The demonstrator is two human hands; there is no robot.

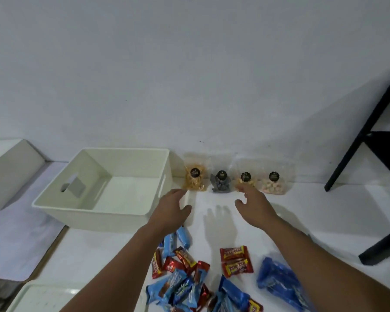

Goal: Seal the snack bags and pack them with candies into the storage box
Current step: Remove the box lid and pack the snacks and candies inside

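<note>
Storage box (54, 204): on counter (313, 212), nothing inside. Four snack bags (238, 180): upright along wall, unpacked; seals unreadable. Candies (185, 278): loose heap near the person, unpacked. Left hand (172, 202), right hand (253, 200): fingers spread, holding nothing, extended toward bags. Packing not begun.

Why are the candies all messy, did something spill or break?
Nothing looks broken. The candies just lie in a loose heap on the table. The four snack bags stand in a neat row by the wall, and the storage box sits upright.
</note>
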